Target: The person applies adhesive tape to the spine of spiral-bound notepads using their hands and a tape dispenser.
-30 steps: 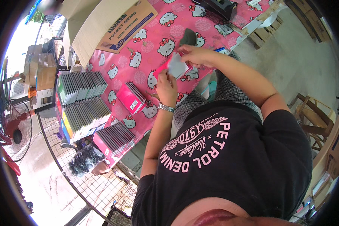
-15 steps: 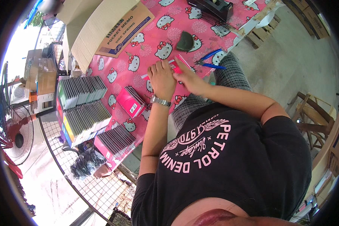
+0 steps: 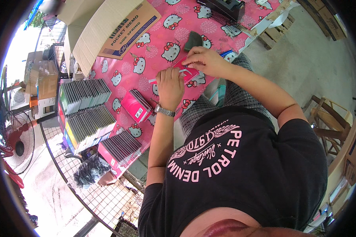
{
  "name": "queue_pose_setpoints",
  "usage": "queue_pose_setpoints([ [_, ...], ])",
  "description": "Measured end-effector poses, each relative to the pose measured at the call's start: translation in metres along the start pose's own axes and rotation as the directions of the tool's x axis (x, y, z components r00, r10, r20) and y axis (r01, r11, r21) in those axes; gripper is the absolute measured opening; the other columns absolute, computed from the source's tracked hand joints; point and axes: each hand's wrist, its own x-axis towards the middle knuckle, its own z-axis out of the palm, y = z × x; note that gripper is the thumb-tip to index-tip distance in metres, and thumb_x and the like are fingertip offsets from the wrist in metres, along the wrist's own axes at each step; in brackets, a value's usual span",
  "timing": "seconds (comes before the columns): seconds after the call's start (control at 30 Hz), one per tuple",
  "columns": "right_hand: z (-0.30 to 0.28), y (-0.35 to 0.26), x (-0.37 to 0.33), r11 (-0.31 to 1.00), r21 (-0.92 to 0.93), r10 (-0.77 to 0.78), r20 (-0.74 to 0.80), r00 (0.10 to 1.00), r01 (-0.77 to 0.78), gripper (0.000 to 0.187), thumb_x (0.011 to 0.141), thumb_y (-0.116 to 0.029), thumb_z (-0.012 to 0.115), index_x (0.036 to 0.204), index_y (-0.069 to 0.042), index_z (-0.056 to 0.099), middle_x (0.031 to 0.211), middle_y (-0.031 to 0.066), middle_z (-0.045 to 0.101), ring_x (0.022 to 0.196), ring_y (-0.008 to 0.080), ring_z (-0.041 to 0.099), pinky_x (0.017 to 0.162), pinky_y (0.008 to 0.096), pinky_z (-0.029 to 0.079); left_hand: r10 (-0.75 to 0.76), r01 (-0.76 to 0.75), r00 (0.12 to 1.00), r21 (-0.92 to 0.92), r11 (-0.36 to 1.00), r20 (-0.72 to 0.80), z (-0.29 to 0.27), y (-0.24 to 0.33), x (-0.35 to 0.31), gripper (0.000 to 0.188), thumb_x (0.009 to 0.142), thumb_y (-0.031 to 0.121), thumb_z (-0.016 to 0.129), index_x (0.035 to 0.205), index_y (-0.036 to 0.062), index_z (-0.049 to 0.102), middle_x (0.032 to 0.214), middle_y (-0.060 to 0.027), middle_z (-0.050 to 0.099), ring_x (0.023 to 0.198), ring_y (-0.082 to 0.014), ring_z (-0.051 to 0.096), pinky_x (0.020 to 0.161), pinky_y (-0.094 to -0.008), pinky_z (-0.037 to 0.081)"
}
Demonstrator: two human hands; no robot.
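Note:
A thin pink notebook (image 3: 190,78) lies on the pink patterned tablecloth. My left hand (image 3: 170,81), with a metal watch on the wrist, curls its fingers over the notebook's left part and holds it. My right hand (image 3: 205,61) hovers over the notebook's far edge with thumb and fingers pinched together. Whatever is between those fingertips is too small to make out. A pale strip shows between the two hands. Blue-handled pliers (image 3: 227,53) lie just beyond my right wrist, partly covered by it. A dark green curved piece (image 3: 194,40) rests behind my right hand.
A short stack of pink spiral notebooks (image 3: 135,107) stands left of my left forearm. Further left are packed rows of spiral notebooks (image 3: 89,124). An open cardboard box (image 3: 93,37) stands at the far left, and a black tape dispenser (image 3: 227,8) at the back.
My right hand has moved up and away from the notebook's near side to its far edge, its fingers now pinched. It now covers part of the pliers. The left hand stays on the notebook.

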Motion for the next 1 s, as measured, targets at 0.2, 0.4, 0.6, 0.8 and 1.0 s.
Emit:
queue_pose_setpoints([
  [0.2, 0.003, -0.009, -0.008, 0.999, 0.019, -0.039, -0.049, 0.998, 0.04, 0.024, 0.08, -0.001, 0.068, 0.102, -0.01, 0.069, 0.097, 0.0061, 0.061, 0.09, 0.0228, 0.058, 0.072, 0.0328, 0.049, -0.018, 0.018, 1.0, -0.018, 1.0, -0.002, -0.004, 0.003, -0.003, 0.02, 0.087, 0.014, 0.059, 0.104, 0.0038, 0.056, 0.1, -0.0129, 0.058, 0.096, -0.0322, 0.054, 0.093, -0.0459, 0.038],
  [0.4, 0.012, -0.011, -0.007, 0.999, -0.015, 0.026, -0.179, 0.983, -0.029, 0.027, 0.078, 0.002, 0.067, 0.101, -0.011, 0.068, 0.097, 0.0066, 0.06, 0.092, 0.0233, 0.058, 0.076, 0.0333, 0.048, -0.034, 0.033, 0.999, -0.002, 0.999, -0.015, 0.0, 0.003, -0.004, 0.019, 0.087, 0.012, 0.059, 0.104, 0.0042, 0.057, 0.1, -0.0128, 0.06, 0.096, -0.0317, 0.054, 0.093, -0.0455, 0.038],
  [0.6, 0.011, -0.004, -0.013, 0.998, -0.05, -0.021, 0.008, 1.0, 0.022, 0.021, 0.082, -0.004, 0.066, 0.103, -0.008, 0.067, 0.099, 0.0083, 0.06, 0.095, 0.0264, 0.058, 0.076, 0.0367, 0.049, -0.049, 0.049, 0.999, -0.008, 0.999, -0.022, 0.001, 0.004, -0.006, 0.021, 0.086, 0.013, 0.06, 0.105, 0.0049, 0.057, 0.1, -0.0125, 0.06, 0.097, -0.0315, 0.055, 0.095, -0.0453, 0.038],
  [0.8, 0.002, -0.018, -0.015, 0.992, -0.092, 0.093, 0.055, 0.994, -0.088, 0.034, 0.087, -0.011, 0.064, 0.12, -0.007, 0.06, 0.101, 0.0131, 0.063, 0.092, 0.0321, 0.063, 0.076, 0.0385, 0.05, -0.053, 0.052, 0.997, -0.017, 0.998, -0.061, -0.002, 0.015, -0.003, 0.029, 0.083, 0.016, 0.063, 0.11, 0.0077, 0.055, 0.103, -0.0096, 0.06, 0.1, -0.0291, 0.054, 0.101, -0.0499, 0.034],
  [1.0, -0.007, -0.04, 0.0, 0.963, -0.174, 0.241, 0.221, 0.945, -0.205, 0.035, 0.088, -0.017, 0.064, 0.119, -0.005, 0.056, 0.1, 0.0181, 0.065, 0.088, 0.0338, 0.065, 0.075, 0.0425, 0.05, -0.067, 0.067, 0.998, 0.025, 0.997, 0.002, 0.0, 0.012, -0.009, 0.027, 0.085, 0.017, 0.061, 0.11, 0.0099, 0.055, 0.105, -0.0086, 0.06, 0.102, -0.0288, 0.054, 0.103, -0.0514, 0.032],
])
